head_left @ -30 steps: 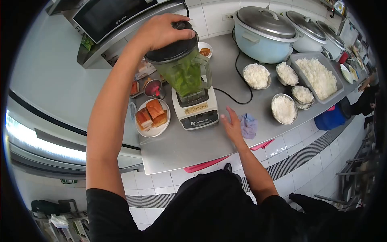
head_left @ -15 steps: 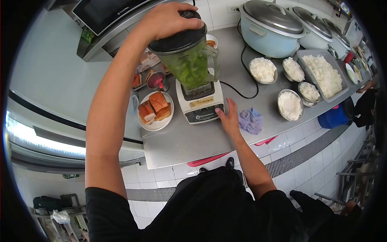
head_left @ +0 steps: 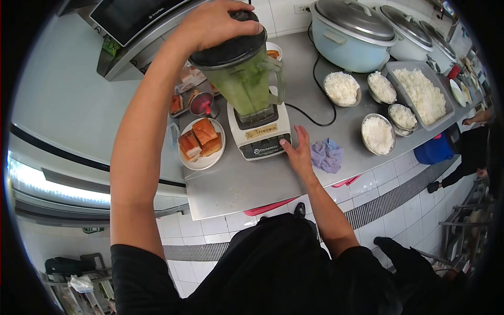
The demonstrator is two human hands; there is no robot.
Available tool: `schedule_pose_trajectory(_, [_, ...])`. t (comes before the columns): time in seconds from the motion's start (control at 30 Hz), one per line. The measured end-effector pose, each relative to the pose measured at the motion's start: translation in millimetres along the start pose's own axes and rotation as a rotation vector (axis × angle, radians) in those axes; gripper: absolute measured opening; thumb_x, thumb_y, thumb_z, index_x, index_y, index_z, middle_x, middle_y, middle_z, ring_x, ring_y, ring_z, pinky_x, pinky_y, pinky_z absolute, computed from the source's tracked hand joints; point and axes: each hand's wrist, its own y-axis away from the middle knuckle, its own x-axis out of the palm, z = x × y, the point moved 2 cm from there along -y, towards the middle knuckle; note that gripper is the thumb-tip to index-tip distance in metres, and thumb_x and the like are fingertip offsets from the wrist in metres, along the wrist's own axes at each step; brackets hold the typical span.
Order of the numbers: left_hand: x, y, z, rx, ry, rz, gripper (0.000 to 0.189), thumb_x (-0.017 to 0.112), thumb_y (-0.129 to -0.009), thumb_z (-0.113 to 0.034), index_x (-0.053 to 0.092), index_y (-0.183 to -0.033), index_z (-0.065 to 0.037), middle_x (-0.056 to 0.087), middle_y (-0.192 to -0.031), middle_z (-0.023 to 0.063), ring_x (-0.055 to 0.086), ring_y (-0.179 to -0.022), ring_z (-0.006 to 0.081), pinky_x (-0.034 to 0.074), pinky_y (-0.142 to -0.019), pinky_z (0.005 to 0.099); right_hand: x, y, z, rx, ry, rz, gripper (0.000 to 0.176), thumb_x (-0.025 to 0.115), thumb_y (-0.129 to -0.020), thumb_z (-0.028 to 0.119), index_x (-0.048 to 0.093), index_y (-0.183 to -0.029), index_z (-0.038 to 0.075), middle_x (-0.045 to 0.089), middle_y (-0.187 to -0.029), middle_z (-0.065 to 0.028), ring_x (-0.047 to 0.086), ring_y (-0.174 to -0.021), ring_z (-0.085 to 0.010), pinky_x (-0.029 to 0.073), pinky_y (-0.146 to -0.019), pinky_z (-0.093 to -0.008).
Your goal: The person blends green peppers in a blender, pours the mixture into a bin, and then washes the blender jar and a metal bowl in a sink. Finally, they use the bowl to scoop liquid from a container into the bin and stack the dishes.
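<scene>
My left hand is pressed over the black blender lid, its fingers curled around the raised top. Beneath the lid, the clear blender jug holds green leafy bits in pale green liquid. It sits upright on the white blender base, which has a black control panel. My right hand rests at the panel's right edge, thumb touching it and fingers spread. Just right of that hand lies a crumpled purple cloth. A white plate with browned meat slabs is left of the base.
Several bowls of rice and a grey tray of rice stand on the right. Large lidded pots line the back. A metal cup is near the plate. A black cord crosses the counter. Another person stands far right.
The green contents of the jug have become finer and paler, with more liquid around them. Both my hands keep their places. More of the person at far right is in view.
</scene>
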Motion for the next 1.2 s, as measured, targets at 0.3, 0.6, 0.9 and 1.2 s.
schedule_pose_trajectory(0.3, [0, 0, 2, 0.012, -0.004, -0.009, 0.067, 0.069, -0.074, -0.052, 0.066, -0.125, -0.008, 0.063, -0.127, 0.0188, 0.06, -0.118, 0.0328, 0.047, -0.099, 0.0381, 0, 1, 2, 0.012, 0.005, 0.008, 0.075, 0.073, -0.085, 0.04, 0.044, -0.142, 0.001, 0.035, -0.149, -0.0238, 0.038, -0.138, -0.0385, 0.034, -0.112, -0.0415])
schedule_pose_trajectory(0.6, [-5, 4, -7, -0.01, 0.017, 0.021, 0.069, 0.069, -0.073, -0.053, 0.065, -0.125, -0.007, 0.063, -0.128, 0.0186, 0.06, -0.118, 0.0326, 0.047, -0.1, 0.0373, 1, 1, 1, 0.012, 0.016, 0.01, 0.073, 0.072, -0.086, 0.04, 0.044, -0.142, 0.001, 0.035, -0.149, -0.0234, 0.039, -0.137, -0.0386, 0.035, -0.111, -0.0418])
schedule_pose_trajectory(0.9, [-8, 8, -8, -0.013, 0.014, 0.005, 0.072, 0.069, -0.072, -0.054, 0.064, -0.127, -0.008, 0.062, -0.129, 0.0184, 0.059, -0.12, 0.0324, 0.046, -0.101, 0.0374, 2, 0, -2, 0.002, 0.012, 0.008, 0.072, 0.073, -0.085, 0.039, 0.045, -0.141, 0.002, 0.036, -0.149, -0.023, 0.039, -0.136, -0.0387, 0.035, -0.111, -0.0419])
schedule_pose_trajectory(1.2, [2, -1, 4, -0.028, 0.02, 0.005, 0.072, 0.069, -0.072, -0.055, 0.064, -0.127, -0.01, 0.062, -0.13, 0.0181, 0.059, -0.12, 0.0328, 0.046, -0.101, 0.0374, 3, 1, -4, 0.001, -0.015, 0.001, 0.072, 0.074, -0.085, 0.039, 0.046, -0.14, 0.002, 0.036, -0.148, -0.0231, 0.039, -0.137, -0.0382, 0.035, -0.111, -0.0421])
